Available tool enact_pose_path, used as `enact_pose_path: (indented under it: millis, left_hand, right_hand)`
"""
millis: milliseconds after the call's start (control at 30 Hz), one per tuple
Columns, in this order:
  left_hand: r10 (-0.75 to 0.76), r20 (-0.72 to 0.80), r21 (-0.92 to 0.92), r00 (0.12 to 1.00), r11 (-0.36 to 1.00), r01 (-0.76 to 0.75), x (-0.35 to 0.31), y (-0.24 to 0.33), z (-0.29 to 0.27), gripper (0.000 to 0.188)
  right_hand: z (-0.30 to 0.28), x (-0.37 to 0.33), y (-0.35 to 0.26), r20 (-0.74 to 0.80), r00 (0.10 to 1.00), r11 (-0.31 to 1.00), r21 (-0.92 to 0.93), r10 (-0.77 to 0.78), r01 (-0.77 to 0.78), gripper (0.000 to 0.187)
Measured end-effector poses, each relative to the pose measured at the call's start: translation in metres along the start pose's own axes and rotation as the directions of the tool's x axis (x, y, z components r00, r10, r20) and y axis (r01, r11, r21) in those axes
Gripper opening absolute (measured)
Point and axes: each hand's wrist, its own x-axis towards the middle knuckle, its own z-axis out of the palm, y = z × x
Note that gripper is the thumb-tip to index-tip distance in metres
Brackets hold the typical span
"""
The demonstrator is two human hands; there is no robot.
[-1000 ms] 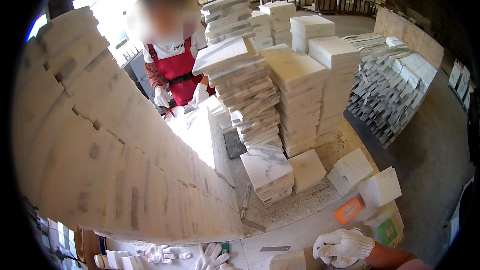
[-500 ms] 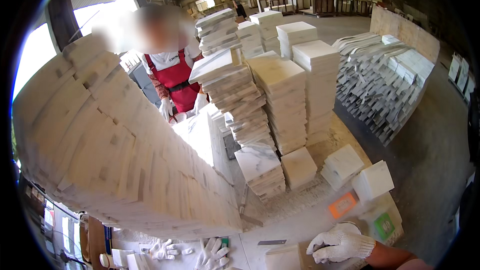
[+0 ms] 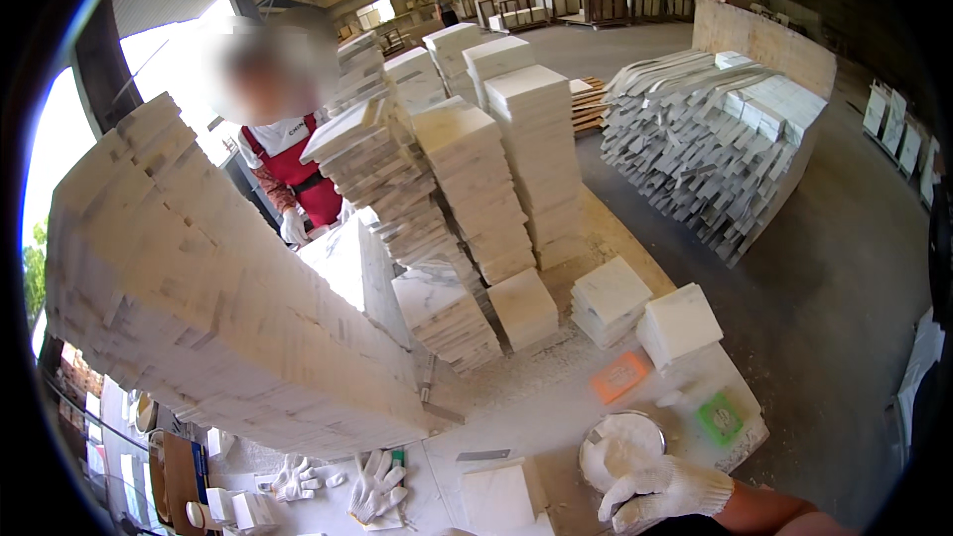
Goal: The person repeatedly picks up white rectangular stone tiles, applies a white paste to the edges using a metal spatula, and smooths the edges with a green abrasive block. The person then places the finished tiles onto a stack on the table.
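My right hand (image 3: 667, 492), in a white knit glove, comes in from the lower right. Its fingers are loosely bent and apart, with nothing visible in them. Just beyond it stands a round metal-rimmed bowl (image 3: 594, 455) with white material inside. To the hand's left lies a small stack of white marble tiles (image 3: 496, 496). An orange block (image 3: 620, 377) and a green block (image 3: 719, 419) lie past the bowl. My left hand is out of view. Two white gloves, one (image 3: 377, 488) beside the other (image 3: 294, 479), lie flat on the table.
A long, high wall of stacked tiles (image 3: 218, 308) runs along the left. Tall tile stacks (image 3: 476, 189) stand ahead, with shorter piles (image 3: 611, 298) near the table's right edge. A person in a red apron (image 3: 308, 179) stands beyond. A pallet of strips (image 3: 695, 149) is at right.
The view has shifted, so the table's things sit farther left in it. My right hand has moved off the bowl toward me, uncovering the bowl and its white contents.
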Motion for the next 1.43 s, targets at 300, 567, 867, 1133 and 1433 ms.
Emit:
enact_pose_path:
  millis: [300,567,867,1133,1433]
  left_hand:
    - [0.070,0.124,0.051,0.990,0.996,-0.077,-0.063,-0.036,0.071,0.037]
    - [0.136,0.227,-0.089,0.964,0.989,-0.118,-0.098,-0.086,0.160,0.046]
    - [0.033,0.175,0.071,0.984,0.996,-0.046,-0.100,-0.105,0.175,0.035]
    - [0.065,0.055,0.005,0.996,0.998,-0.065,-0.061,-0.168,0.162,0.034]
    - [0.021,0.127,-0.075,0.992,0.997,-0.011,-0.027,-0.186,0.152,0.035]
  right_hand:
    - [0.008,-0.106,-0.010,-0.147,0.988,0.989,0.146,0.046,-0.025,0.025]
    - [0.032,-0.211,0.019,-0.346,0.930,0.962,0.273,0.122,-0.025,0.017]
    - [0.051,-0.248,0.035,-0.489,0.872,0.959,0.257,0.024,0.117,0.021]
    - [0.036,-0.226,0.047,-0.555,0.824,0.990,0.130,0.115,-0.051,0.031]
    - [0.023,-0.199,0.060,-0.507,0.826,0.968,0.169,0.247,-0.186,0.035]
